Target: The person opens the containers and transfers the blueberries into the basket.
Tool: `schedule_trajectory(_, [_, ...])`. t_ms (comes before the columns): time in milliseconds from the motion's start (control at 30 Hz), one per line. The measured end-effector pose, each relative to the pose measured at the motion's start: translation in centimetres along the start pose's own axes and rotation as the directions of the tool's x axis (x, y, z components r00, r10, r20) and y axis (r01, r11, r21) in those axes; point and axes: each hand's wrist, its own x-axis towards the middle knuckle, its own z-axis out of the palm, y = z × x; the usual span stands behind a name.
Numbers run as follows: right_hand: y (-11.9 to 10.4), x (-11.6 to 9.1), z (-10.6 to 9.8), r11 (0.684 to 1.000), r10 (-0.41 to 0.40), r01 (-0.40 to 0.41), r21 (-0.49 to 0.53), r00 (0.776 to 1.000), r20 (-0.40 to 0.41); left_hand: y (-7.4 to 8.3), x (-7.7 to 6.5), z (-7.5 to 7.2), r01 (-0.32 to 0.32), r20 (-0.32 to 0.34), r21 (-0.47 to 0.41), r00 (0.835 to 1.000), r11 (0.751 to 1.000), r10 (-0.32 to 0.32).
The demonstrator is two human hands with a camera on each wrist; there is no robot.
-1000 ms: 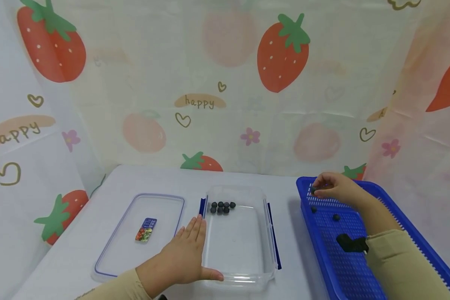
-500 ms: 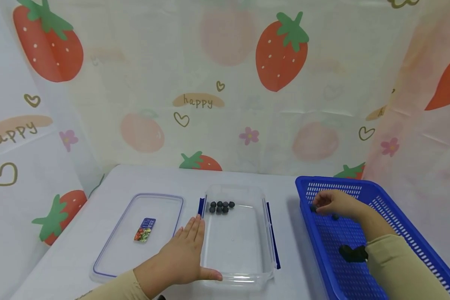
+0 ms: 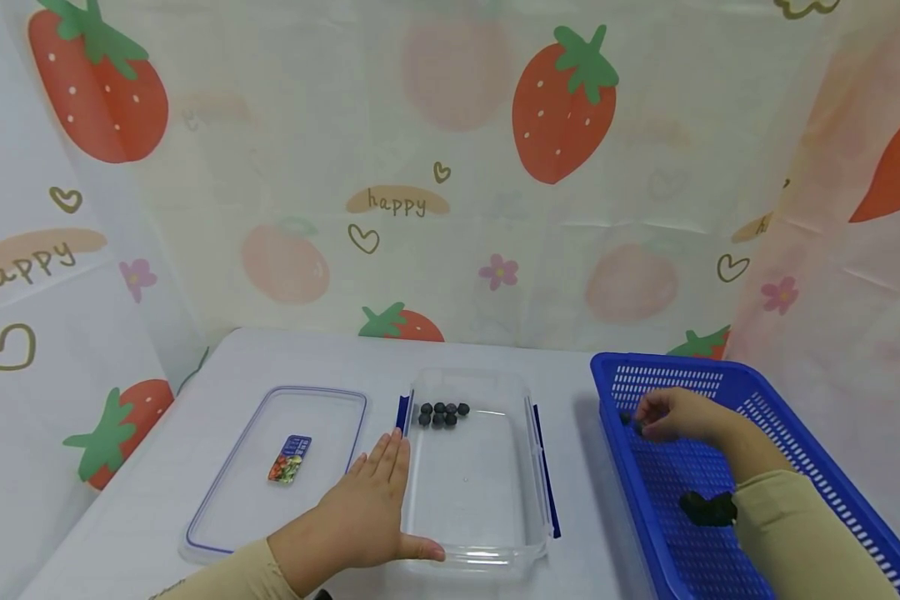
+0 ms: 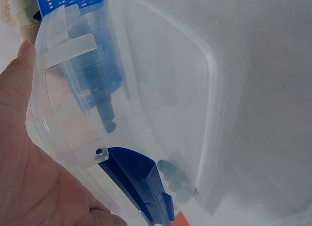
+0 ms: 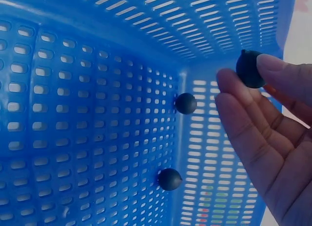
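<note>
My left hand (image 3: 363, 508) lies straight-fingered along the left side of a clear plastic box (image 3: 465, 500), its thumb across the near corner; the left wrist view shows the palm against the box wall. Several dark blueberries (image 3: 438, 414) sit in two rows at the box's far left. My right hand (image 3: 678, 414) is inside the blue basket (image 3: 753, 375), by its left wall. In the right wrist view it pinches a blueberry (image 5: 249, 70) between thumb and fingers. Two more, an upper blueberry (image 5: 185, 103) and a lower blueberry (image 5: 169, 179), lie along the basket's edge, apart from the fingers.
A clear lid (image 3: 225, 492) with a blue rim and a printed label (image 3: 290, 459) lies left of the box. Blue latch flaps hang out at the box's sides, such as the right flap (image 3: 547, 471). A strawberry-patterned curtain (image 3: 450, 275) stands behind the table.
My right hand has come down from the basket's far left rim, deeper into the basket, then slightly right, near the other blueberries. The left hand and the box keep their places.
</note>
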Motion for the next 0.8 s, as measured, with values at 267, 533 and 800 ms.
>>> schedule_trajectory(267, [1.0, -0.1, -0.3, 0.994, 0.017, -0.021, 0.106, 0.999, 0.035, 0.0, -0.2, -0.1, -0.005, -0.005, -0.004, 1.0, 1.0, 0.005])
schedule_trajectory(533, [0.3, -0.5, -1.5, 0.989, -0.03, 0.029, 0.145, 1.0, 0.003, 0.2, -0.3, -0.3, 0.002, 0.001, -0.006, 1.0, 1.0, -0.002])
schedule_trajectory(800, [-2.4, -0.9, -2.5, 0.987, -0.06, 0.066, 0.144, 0.997, -0.044, 0.2, -0.3, -0.4, -0.003, -0.002, -0.004, 1.0, 1.0, 0.003])
